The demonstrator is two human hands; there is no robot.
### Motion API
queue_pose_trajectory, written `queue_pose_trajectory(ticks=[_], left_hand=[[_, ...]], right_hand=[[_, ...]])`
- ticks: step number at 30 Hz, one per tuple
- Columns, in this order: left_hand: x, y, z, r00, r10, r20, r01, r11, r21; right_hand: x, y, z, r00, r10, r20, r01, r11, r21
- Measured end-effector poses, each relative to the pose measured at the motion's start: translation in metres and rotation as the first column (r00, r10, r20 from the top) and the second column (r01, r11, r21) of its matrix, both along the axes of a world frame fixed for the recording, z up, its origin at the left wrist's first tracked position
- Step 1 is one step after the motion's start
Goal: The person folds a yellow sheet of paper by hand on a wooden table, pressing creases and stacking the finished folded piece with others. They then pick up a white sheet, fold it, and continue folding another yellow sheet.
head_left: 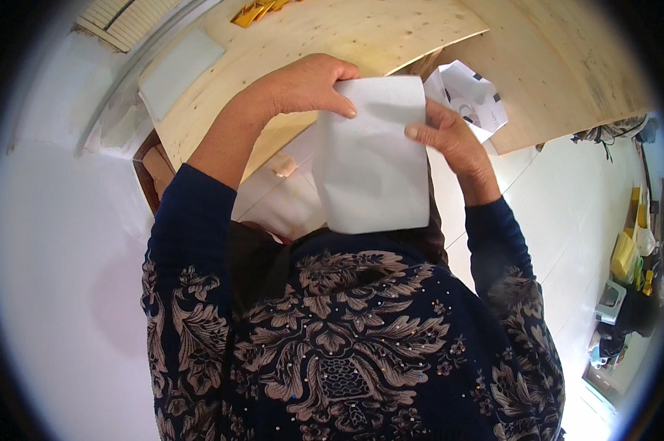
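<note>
A white sheet of paper (372,158) hangs upright in front of my chest, held by its top edge. My left hand (302,84) pinches the upper left corner with thumb and fingers. My right hand (453,136) grips the right edge near the top. The sheet looks folded or creased and covers part of what lies below it. Behind it stands a light wooden table (332,37).
A second white paper with dark printed marks (471,95) lies between two wooden table boards (560,66). A blank white sheet (179,70) rests on the table's left end, gold-coloured pieces (255,11) at its far edge. White floor surrounds; coloured clutter (629,272) sits at right.
</note>
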State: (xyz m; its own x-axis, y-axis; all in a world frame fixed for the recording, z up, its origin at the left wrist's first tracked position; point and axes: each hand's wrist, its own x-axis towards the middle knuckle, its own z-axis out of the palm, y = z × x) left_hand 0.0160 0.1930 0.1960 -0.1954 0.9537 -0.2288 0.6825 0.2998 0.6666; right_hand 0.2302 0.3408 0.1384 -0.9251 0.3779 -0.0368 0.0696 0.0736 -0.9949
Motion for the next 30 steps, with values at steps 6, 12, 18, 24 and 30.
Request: queue_pose_trajectory(ticks=[6,12,18,24,30], left_hand=[[-0.029,-0.010,-0.020,0.994,0.104,0.023,-0.104,0.994,0.040],[-0.056,-0.047,-0.085,0.839,0.373,0.396,-0.386,0.921,-0.048],[-0.008,-0.067,-0.149,0.464,0.521,0.716,-0.517,0.816,-0.258],[0.031,-0.054,-0.149,0.463,0.493,0.736,-0.627,0.770,-0.122],[0.042,-0.092,-0.114,0.471,0.678,0.564,-0.718,0.666,-0.201]], right_hand=[[0.019,0.006,-0.028,0.969,-0.184,0.163,0.201,0.975,-0.097],[0.048,0.022,-0.051,0.924,-0.341,0.176,0.373,0.905,-0.206],[0.059,0.011,-0.089,0.883,-0.407,0.233,0.465,0.820,-0.333],[0.060,0.011,-0.095,0.867,-0.397,0.300,0.487,0.802,-0.346],[0.069,0.007,-0.073,0.821,-0.500,0.277,0.510,0.859,0.040]])
